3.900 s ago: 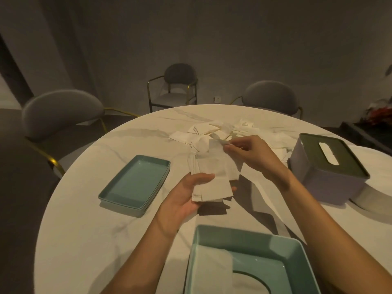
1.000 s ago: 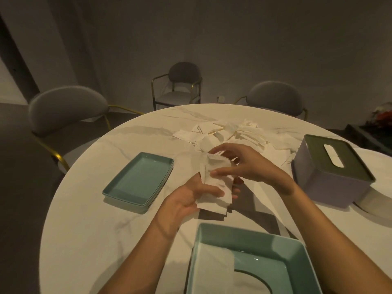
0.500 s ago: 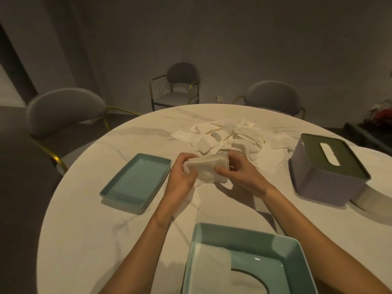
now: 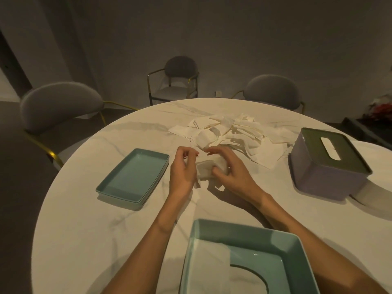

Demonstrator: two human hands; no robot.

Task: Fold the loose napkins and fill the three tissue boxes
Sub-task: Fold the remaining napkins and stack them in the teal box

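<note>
A small stack of folded white napkins (image 4: 204, 169) lies on the marble table (image 4: 89, 225) between my hands. My left hand (image 4: 183, 170) curls against its left end. My right hand (image 4: 228, 168) curls over its right end and top. Behind them a heap of loose napkins (image 4: 237, 134) spreads over the table's middle. An open teal tissue box (image 4: 212, 230) stands at the near edge with white napkins lying in it. A lilac tissue box (image 4: 324, 177) with a dark green slotted lid stands at the right.
A teal lid or tray (image 4: 133, 177) lies upside-up at the left of my hands. Grey chairs (image 4: 59, 102) with gold legs stand around the far side of the table. A white rounded object peeks from behind the lilac box at the right edge.
The napkin stack, held up in my left palm a second ago, has come down onto the table. Both hands now close in on it from either end.
</note>
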